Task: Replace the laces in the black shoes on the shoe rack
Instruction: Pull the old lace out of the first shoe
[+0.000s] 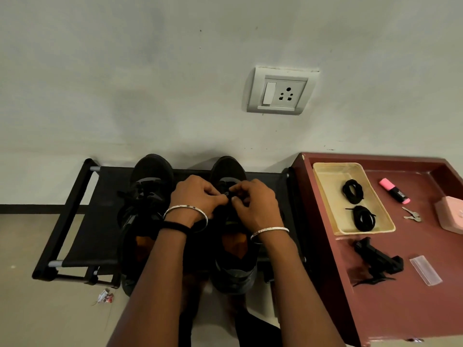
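Two black shoes stand side by side on the black shoe rack (82,216), toes toward the wall. The left shoe (147,196) still carries a tied black lace. Over the right shoe (230,171) my left hand (198,196) and my right hand (253,201) meet, each pinching the black lace (231,195) at the upper eyelets. My fingers hide most of that lace. Two coiled black laces (352,190) (364,217) lie in a pale yellow tray (325,186) on the maroon table (400,296) to the right.
On the maroon table lie a pink highlighter (394,191), keys (412,215), a pink box (451,216), a black clip-like object (378,261) and a clear plastic strip (426,270). A wall socket (281,92) sits above. A crumpled wrapper (105,296) lies on the floor.
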